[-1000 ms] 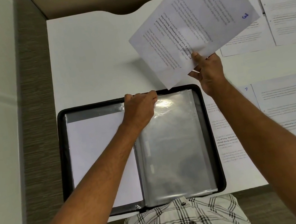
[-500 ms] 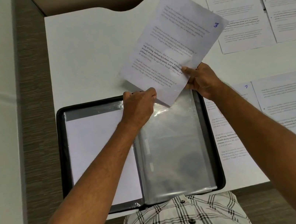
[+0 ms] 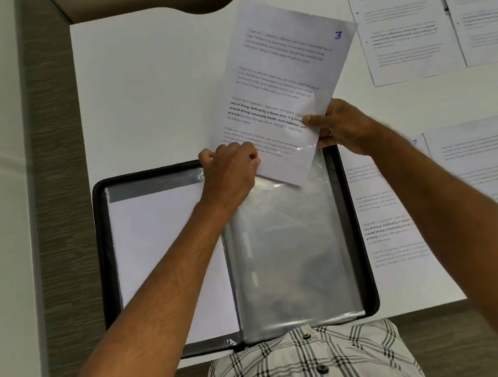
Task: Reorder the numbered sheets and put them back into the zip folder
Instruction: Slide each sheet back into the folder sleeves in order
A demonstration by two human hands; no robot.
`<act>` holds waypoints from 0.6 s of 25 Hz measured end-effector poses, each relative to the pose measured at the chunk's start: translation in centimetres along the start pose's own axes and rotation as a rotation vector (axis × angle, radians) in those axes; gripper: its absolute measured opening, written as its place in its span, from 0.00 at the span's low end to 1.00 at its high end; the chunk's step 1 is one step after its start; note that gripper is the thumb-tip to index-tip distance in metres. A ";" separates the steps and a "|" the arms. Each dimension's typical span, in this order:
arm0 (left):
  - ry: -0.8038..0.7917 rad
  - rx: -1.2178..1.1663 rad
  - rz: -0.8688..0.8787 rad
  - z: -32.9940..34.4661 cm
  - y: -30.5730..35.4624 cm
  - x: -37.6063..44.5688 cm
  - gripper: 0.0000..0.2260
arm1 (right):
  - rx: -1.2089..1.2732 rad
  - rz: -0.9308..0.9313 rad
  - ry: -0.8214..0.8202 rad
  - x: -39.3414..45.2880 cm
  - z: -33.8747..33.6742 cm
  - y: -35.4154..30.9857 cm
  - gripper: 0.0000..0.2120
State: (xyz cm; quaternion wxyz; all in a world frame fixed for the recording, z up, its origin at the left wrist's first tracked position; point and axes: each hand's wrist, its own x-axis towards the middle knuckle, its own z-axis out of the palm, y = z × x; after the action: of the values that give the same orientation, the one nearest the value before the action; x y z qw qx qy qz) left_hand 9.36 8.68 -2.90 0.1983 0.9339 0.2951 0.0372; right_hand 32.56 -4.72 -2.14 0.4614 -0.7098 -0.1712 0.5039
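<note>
The black zip folder (image 3: 103, 244) lies open at the table's near edge. Its left side holds a white sheet (image 3: 161, 261) in a sleeve; its right side shows clear plastic sleeves (image 3: 290, 253). My left hand (image 3: 232, 171) grips the top edge of a right-hand sleeve. My right hand (image 3: 342, 128) pinches the sheet numbered 3 (image 3: 283, 85), tilted, with its lower corner at the sleeve's mouth. Whether that corner is inside the sleeve I cannot tell.
More printed sheets lie on the white table (image 3: 144, 90): sheet 4 (image 3: 401, 24) and another at the far right, sheet 7 (image 3: 386, 218) and sheet 5 (image 3: 480, 171) right of the folder. A wall stands to the left.
My right hand has brought sheet 3 down and to the left, from high over the table to the top of the right-hand sleeve. My left hand has stayed at the sleeve's top edge.
</note>
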 end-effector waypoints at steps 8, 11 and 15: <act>-0.049 0.136 -0.131 -0.8 -2.6 -0.2 0.06 | 0.005 0.012 -0.044 0.5 -0.7 0.0 0.19; -0.104 0.110 -0.192 -0.9 -3.5 -0.2 0.06 | -0.005 0.022 -0.047 0.7 -0.8 0.1 0.19; -0.179 -0.021 -0.258 -0.9 -4.4 0.3 0.08 | -0.024 0.027 -0.044 0.9 -1.2 0.3 0.20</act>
State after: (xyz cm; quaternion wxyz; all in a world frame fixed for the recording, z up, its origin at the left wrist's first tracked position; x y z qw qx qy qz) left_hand 7.09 12.48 -3.81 0.2365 0.8857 0.3935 -0.0691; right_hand 33.88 -4.81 -2.83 0.4424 -0.7062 -0.1777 0.5235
